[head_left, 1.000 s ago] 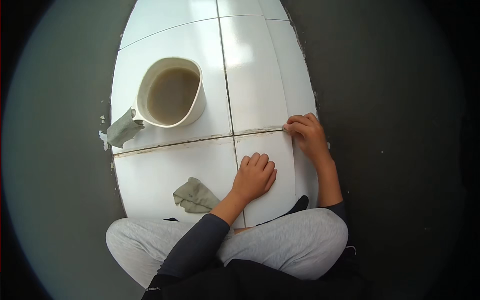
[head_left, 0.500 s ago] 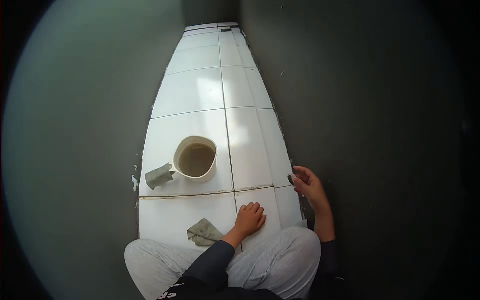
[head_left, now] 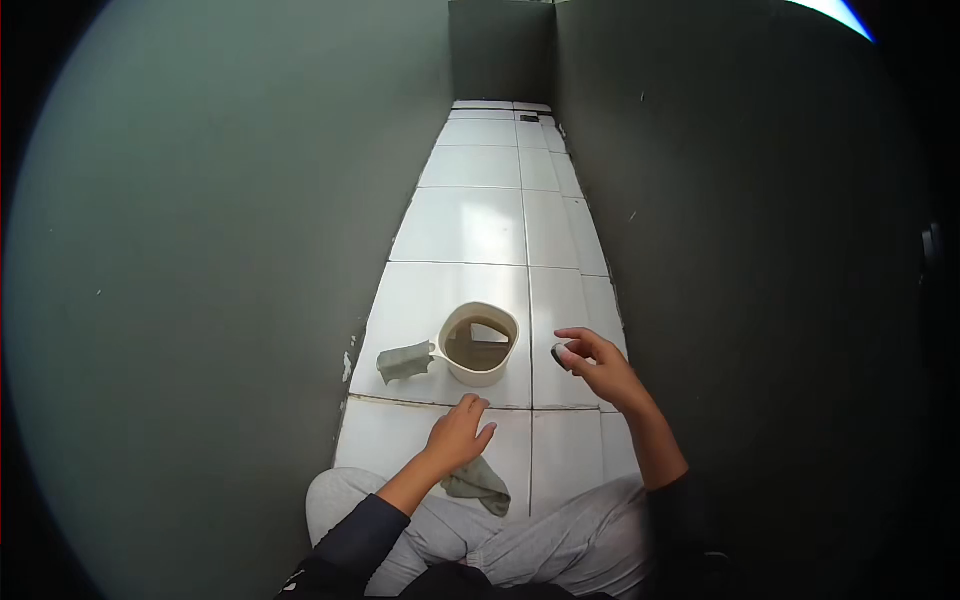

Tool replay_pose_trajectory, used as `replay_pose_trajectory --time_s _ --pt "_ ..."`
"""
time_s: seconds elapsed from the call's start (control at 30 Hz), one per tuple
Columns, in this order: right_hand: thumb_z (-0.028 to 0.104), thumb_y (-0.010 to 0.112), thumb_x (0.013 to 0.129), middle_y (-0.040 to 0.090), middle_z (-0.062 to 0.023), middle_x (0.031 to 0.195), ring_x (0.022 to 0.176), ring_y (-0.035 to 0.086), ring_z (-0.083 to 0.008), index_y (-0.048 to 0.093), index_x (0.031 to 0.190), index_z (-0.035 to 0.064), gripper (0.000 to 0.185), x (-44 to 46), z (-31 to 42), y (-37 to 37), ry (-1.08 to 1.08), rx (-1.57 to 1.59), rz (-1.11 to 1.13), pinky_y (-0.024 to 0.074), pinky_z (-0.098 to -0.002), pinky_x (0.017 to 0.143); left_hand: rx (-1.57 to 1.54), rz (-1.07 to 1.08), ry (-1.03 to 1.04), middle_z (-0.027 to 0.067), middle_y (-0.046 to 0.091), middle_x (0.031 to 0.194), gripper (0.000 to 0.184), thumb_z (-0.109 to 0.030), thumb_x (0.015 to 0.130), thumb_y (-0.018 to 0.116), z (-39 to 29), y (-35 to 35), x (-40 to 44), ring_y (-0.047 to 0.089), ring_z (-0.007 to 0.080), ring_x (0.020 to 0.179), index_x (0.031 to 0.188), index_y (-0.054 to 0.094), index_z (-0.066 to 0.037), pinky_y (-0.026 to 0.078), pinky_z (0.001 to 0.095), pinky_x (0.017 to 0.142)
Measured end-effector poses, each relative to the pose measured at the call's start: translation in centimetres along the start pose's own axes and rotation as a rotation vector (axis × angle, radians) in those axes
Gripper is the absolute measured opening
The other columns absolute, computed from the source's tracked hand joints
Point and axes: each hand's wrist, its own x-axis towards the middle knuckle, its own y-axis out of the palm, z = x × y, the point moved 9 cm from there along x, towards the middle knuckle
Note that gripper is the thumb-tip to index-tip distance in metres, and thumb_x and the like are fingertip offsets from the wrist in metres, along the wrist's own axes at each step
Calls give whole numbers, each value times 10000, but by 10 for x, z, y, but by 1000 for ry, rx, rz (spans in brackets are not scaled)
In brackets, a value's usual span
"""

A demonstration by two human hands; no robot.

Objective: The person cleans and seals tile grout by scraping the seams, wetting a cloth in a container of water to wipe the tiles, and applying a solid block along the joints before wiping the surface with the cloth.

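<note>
A white dipper (head_left: 480, 376) of murky water stands on the white tiles, its handle pointing left. Over the handle hangs a grey-green cloth piece (head_left: 406, 361). My left hand (head_left: 459, 436) hovers in front of the dipper with fingers apart, holding nothing. Just below it a second grey-green cloth (head_left: 480, 486) lies crumpled near my legs. To the right of the dipper my right hand (head_left: 600, 372) pinches a small dark and whitish object (head_left: 561, 355), too small to name, between thumb and fingers.
Dark grey-green walls (head_left: 230, 250) rise on both sides of the narrow tiled floor (head_left: 455, 225). At its far end lies a small dark rectangle (head_left: 529, 118). White flakes mark the left wall's foot. Brownish residue follows a near tile joint. My crossed legs (head_left: 560, 545) are in front.
The view has tilted up and turned. My right hand has lifted from the tile joint with the small object and moved towards the dipper. My left hand has left the tile and reached forward-left.
</note>
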Motion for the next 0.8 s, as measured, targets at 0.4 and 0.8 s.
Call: replay_pose_trajectory --time_s 0.4,0.8 --pt "-18 557 749 603 -163 939 873 593 -352 642 985 96 275 126 -74 144 -350 -639 2 488 -435 783 -242 -46 -186 132 601 952 228 -247 883 569 59 2 26 637 287 773 962 579 -33 503 405 701" --pt "82 557 752 653 -150 825 757 646 -352 657 854 112 146 140 -93 160 -124 -929 111 523 -454 671 -128 46 -170 135 602 902 186 -220 878 565 69 39 32 630 309 765 908 583 -37 498 410 675"
